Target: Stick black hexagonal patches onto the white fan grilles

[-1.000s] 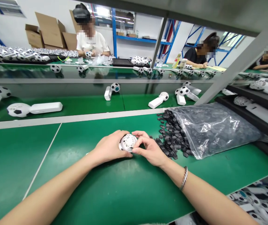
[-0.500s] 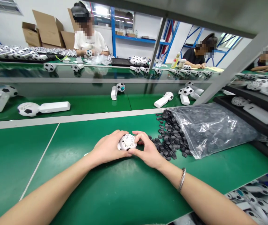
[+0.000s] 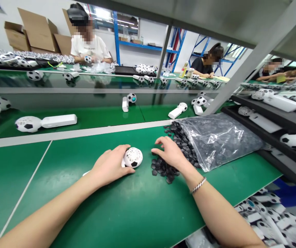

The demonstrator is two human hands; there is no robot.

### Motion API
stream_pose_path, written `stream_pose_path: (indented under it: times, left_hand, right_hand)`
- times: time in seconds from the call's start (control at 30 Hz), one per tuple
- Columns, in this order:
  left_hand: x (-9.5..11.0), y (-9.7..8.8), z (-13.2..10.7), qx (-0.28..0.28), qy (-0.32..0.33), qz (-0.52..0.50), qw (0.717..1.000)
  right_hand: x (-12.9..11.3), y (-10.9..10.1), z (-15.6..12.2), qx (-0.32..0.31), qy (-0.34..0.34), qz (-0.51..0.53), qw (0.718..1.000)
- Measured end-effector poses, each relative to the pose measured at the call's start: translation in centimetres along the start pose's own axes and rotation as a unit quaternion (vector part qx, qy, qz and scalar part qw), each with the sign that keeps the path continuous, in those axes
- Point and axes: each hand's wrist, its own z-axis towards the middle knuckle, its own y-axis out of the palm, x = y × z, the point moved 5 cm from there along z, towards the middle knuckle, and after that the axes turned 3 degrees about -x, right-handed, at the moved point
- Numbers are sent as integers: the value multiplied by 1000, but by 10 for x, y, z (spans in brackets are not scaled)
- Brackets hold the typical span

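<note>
My left hand is wrapped round a white football-patterned fan, whose grille head pokes out past my fingers, down on the green bench. My right hand lies over the loose pile of small black hexagon pieces spilling from a clear plastic bag. Its fingers are curved down onto the pieces, and I cannot see whether any piece is held.
Finished football fans lie on the belt behind. Black trays with fans stand at the right, and a bin of fans sits below the bench edge. Other people work across the line. A slanted grey post rises at right.
My right hand has left the fan and moved right onto the black pieces. The left hand keeps the fan, now lower on the bench. My view has shifted right.
</note>
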Motion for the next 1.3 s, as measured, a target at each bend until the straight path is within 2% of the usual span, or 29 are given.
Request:
stream_pose_path:
  times: [0.1,0.23,0.4,0.57,0.73,0.8,0.87,0.93,1.0,1.13,1.3]
  left_hand:
    - [0,-1,2,18,37,24,999]
    - [1,-3,2,70,88,78,991]
    - [-5,-5,3,101,97,112,984]
    - [-12,-4,5,98,99,86,986]
    - [-13,-4,5,98,100,66,988]
    - [-13,-3,5,98,102,55,988]
    - [-13,-1,5,95,113,39,988]
    - [-11,2,6,90,134,23,987]
    - [-11,5,7,91,150,12,984]
    - [-11,6,8,88,153,2,984]
    - [-9,5,6,71,148,0,986]
  right_hand:
    - [11,-4,4,-29,21,-109,993]
    - [-4,1,1,-50,-12,-157,986]
    - [-22,3,-12,-61,-23,-216,974]
    - [-24,1,-17,-52,-18,-227,972]
    - [-13,-1,-9,-23,-21,-190,981]
    - [-15,-2,-8,-5,-45,-142,989]
    - [-26,-3,-11,21,-109,-31,993]
    - [-40,-3,-17,33,-188,97,977]
    - [-52,-1,-23,24,-239,165,957]
    - [-61,7,-28,5,-267,160,950]
    - [-58,15,-29,-24,-278,81,957]
